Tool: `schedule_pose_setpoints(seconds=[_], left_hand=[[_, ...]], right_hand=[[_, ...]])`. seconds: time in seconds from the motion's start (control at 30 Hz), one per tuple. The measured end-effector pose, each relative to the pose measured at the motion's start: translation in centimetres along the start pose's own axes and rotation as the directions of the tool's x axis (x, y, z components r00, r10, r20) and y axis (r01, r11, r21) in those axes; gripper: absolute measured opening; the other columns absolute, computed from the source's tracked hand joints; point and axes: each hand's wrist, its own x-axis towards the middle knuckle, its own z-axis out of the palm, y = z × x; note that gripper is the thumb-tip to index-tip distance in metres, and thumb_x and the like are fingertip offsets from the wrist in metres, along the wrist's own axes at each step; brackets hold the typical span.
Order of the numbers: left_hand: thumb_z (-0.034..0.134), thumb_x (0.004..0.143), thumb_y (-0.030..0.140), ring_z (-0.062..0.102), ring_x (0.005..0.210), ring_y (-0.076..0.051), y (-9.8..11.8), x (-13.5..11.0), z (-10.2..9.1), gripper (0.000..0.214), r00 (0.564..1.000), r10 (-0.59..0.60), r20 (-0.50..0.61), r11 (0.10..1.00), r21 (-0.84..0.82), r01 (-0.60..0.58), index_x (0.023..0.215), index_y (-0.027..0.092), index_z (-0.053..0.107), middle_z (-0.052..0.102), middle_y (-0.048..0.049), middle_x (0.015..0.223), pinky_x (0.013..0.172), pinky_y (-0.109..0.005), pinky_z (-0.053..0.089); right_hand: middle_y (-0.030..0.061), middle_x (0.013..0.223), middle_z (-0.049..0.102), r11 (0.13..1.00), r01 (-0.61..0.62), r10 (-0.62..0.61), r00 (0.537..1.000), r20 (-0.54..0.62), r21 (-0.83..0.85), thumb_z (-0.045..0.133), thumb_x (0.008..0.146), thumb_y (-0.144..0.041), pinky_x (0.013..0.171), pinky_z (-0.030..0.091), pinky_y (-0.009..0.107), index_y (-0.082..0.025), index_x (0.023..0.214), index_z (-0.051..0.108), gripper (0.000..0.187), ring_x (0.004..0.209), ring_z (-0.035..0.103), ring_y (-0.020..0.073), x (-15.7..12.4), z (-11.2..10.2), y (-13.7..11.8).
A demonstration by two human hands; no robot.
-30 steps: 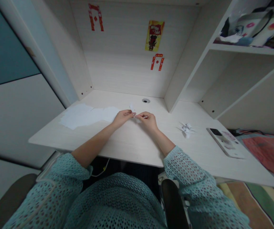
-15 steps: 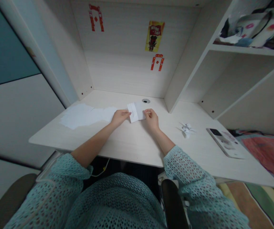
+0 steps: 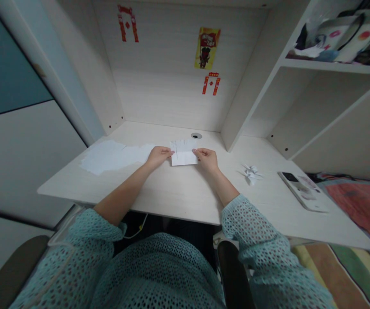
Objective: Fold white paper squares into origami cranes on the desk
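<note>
Between my two hands is a small white sheet of paper [image 3: 183, 154], creased and with an uneven far edge. My left hand [image 3: 160, 157] pinches its left edge between thumb and fingers. On the opposite edge, my right hand [image 3: 207, 159] grips the sheet the same way. Loose white paper sheets [image 3: 104, 156] lie spread and overlapping on the desk, left of my left hand. A small folded white paper piece [image 3: 252, 172] with pointed ends rests to the right of my right hand.
The white desk [image 3: 172, 193] has a back panel and a round cable hole [image 3: 196, 135] behind the paper. A phone [image 3: 302, 191] lies at the right. An upright divider [image 3: 256, 98] carries a shelf of bags. A chair armrest [image 3: 235, 274] stands below the desk edge.
The sheet, folded or bent in the middle before, is now opened out flatter between my hands. Its left side has turned to sit straighter. Both hands keep hold of it.
</note>
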Motion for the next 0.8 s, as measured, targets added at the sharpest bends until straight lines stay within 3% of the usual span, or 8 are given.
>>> schedule_pose_setpoints(seconds=[0.17,0.33,0.43,0.53,0.6,0.67,0.73,0.8], left_hand=[[0.066,0.07,0.034,0.062,0.073,-0.017,-0.1,0.1,-0.2,0.02,0.996,0.086,-0.005,0.996,-0.005,-0.086,0.071,0.014,0.069,0.07,-0.0053,0.076,0.074,-0.026,0.043],[0.07,0.068,0.036,0.064,0.081,-0.019,-0.1,-0.2,0.2,0.036,0.996,0.061,0.065,0.994,-0.096,-0.055,0.095,0.013,0.071,0.072,-0.0081,0.091,0.076,-0.027,0.046],[0.067,0.072,0.038,0.066,0.085,-0.022,-0.2,-0.6,0.4,0.034,0.993,0.117,-0.029,0.993,0.036,-0.116,0.099,0.018,0.072,0.072,-0.0076,0.096,0.077,-0.031,0.047],[0.06,0.08,0.034,0.066,0.087,-0.022,0.0,-1.3,0.2,0.026,0.932,0.294,-0.213,0.911,0.358,-0.206,0.103,0.028,0.07,0.071,-0.0031,0.1,0.08,-0.033,0.047],[0.055,0.083,0.027,0.064,0.098,-0.02,0.3,-1.6,-0.1,0.029,0.868,0.462,-0.184,0.808,0.491,-0.326,0.108,0.032,0.067,0.068,0.0004,0.11,0.087,-0.033,0.045],[0.052,0.085,0.023,0.062,0.103,-0.019,0.6,-1.8,-0.3,0.031,0.816,0.563,-0.136,0.709,0.586,-0.392,0.111,0.033,0.065,0.065,0.002,0.115,0.089,-0.034,0.044],[0.051,0.085,0.022,0.062,0.103,-0.019,0.7,-1.8,-0.3,0.031,0.788,0.609,-0.091,0.635,0.651,-0.416,0.111,0.033,0.065,0.065,0.0022,0.115,0.088,-0.036,0.045],[0.053,0.085,0.021,0.063,0.101,-0.02,0.8,-1.9,-0.1,0.031,0.78,0.623,-0.047,0.594,0.678,-0.433,0.11,0.034,0.065,0.065,0.0018,0.115,0.087,-0.037,0.045]], right_hand=[[0.0,0.061,0.061,0.991,-0.001,-0.01,0.997,0.082,0.135,0.067,0.06,-0.046,0.052,0.037,0.024,-0.017,0.077,0.064,0.034,0.053,0.048,0.0111,0.4,0.2,0.3],[-0.0018,0.067,0.061,0.971,0.037,-0.064,0.992,0.106,0.234,0.065,0.062,-0.04,0.058,0.043,0.025,-0.02,0.082,0.062,0.028,0.059,0.052,0.0116,0.4,0.2,0.0],[0.0004,0.078,0.064,0.972,0.067,-0.087,0.993,0.08,0.224,0.063,0.064,-0.036,0.066,0.046,0.027,-0.021,0.08,0.062,0.023,0.068,0.056,0.0125,0.5,0.0,-0.1],[0.0028,0.089,0.065,0.97,0.008,-0.003,1.0,-0.021,0.243,0.063,0.065,-0.037,0.067,0.047,0.026,-0.021,0.085,0.061,0.026,0.073,0.059,0.0126,0.4,-0.1,-0.2],[0.0042,0.092,0.066,0.948,-0.097,0.113,0.993,-0.037,0.302,0.061,0.07,-0.043,0.063,0.048,0.026,-0.022,0.092,0.059,0.031,0.071,0.06,0.0125,0.2,-0.1,-0.6],[0.0054,0.087,0.066,0.886,-0.229,0.221,0.973,0.066,0.404,0.057,0.073,-0.053,0.059,0.05,0.028,-0.022,0.096,0.057,0.038,0.068,0.061,0.0147,-0.3,0.2,-1.2],[0.0057,0.079,0.065,0.839,-0.328,0.272,0.944,0.187,0.435,0.056,0.072,-0.061,0.059,0.052,0.031,-0.021,0.096,0.056,0.046,0.066,0.062,0.017,-0.8,0.5,-1.8],[0.0032,0.076,0.064,0.856,-0.29,0.241,0.956,0.166,0.428,0.066,0.067,-0.056,0.059,0.052,0.03,-0.021,0.097,0.056,0.048,0.065,0.062,0.0158,-1.2,0.9,-2.2]])
